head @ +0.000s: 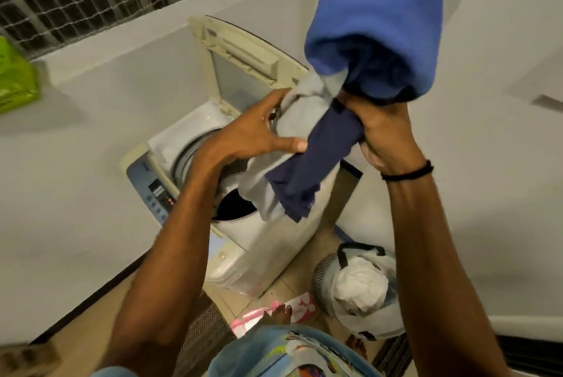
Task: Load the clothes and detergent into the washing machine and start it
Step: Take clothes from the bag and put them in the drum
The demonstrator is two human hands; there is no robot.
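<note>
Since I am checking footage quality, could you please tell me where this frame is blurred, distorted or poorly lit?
In the head view, wide-angle distortion bows the walls and leans the washing machine; motion blur smears the blue cloth atop the clothes gripped by the right hand, and softens the left hand; light is dim and flat, leaving the drum nearly black.

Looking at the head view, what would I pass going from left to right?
Green bag → control panel → left hand → navy cloth → right hand.
</note>
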